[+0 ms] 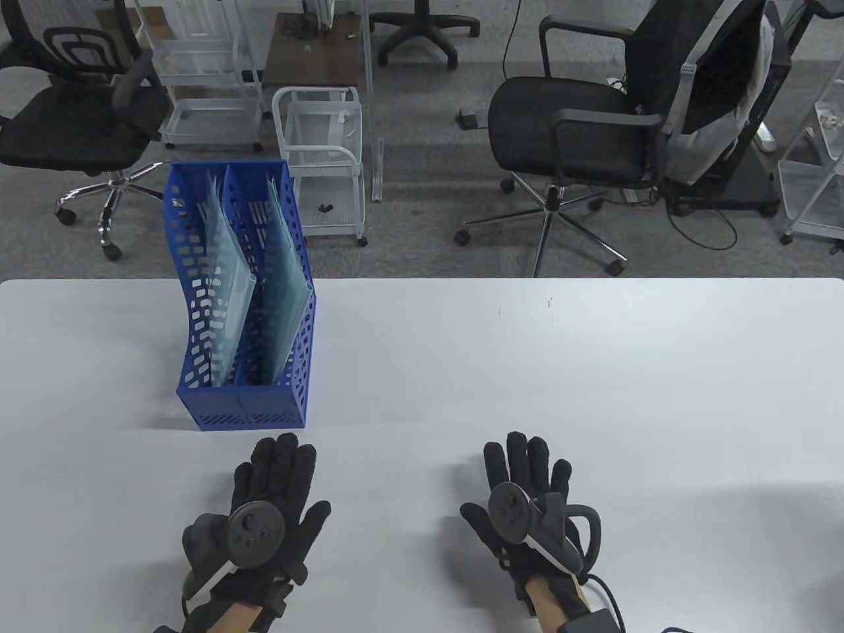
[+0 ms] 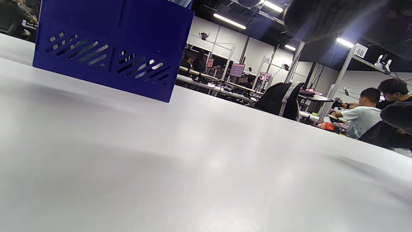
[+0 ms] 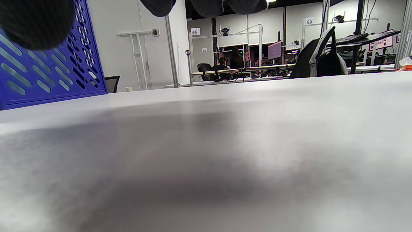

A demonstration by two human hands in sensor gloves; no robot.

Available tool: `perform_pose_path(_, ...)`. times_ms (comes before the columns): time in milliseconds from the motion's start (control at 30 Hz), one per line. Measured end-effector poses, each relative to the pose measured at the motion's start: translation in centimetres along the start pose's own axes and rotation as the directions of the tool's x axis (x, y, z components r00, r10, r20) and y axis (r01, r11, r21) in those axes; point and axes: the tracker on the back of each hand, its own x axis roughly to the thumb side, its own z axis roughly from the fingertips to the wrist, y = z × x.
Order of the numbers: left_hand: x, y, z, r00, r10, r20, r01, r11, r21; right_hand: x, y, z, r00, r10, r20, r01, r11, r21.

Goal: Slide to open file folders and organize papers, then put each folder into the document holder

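A blue perforated document holder stands on the white table at the left, with two translucent green file folders upright in its slots. Its blue wall also shows in the left wrist view and in the right wrist view. My left hand lies flat on the table just in front of the holder, fingers straight, holding nothing. My right hand lies flat further right, fingers straight and empty. Dark fingertips hang in at the top of the right wrist view.
Beyond the table's far edge stand office chairs, white wire carts and cables on grey carpet. People sit at desks in the background of the left wrist view.
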Motion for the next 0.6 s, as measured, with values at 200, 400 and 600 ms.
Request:
perform_pose_path(200,0.21,-0.13,0.06,1.000,-0.016,0.007,0.016,1.000,0.002,-0.03,-0.12,0.04,0.999,0.032,-0.007,-0.032,0.999,-0.007)
perform_pose_path(400,-0.29,-0.35,-0.17,1.000,-0.007,-0.025,0.007,1.000,-0.022,0.12,0.04,0.12,0.999,0.044,-0.004,-0.044,0.999,-0.001)
perform_pose_path(600,-0.65,-0.21,-0.28,0.999,-0.001,-0.039,0.000,1.000,-0.028,0.18,0.33,-0.21,0.998,0.060,-0.008,-0.059,0.998,0.013)
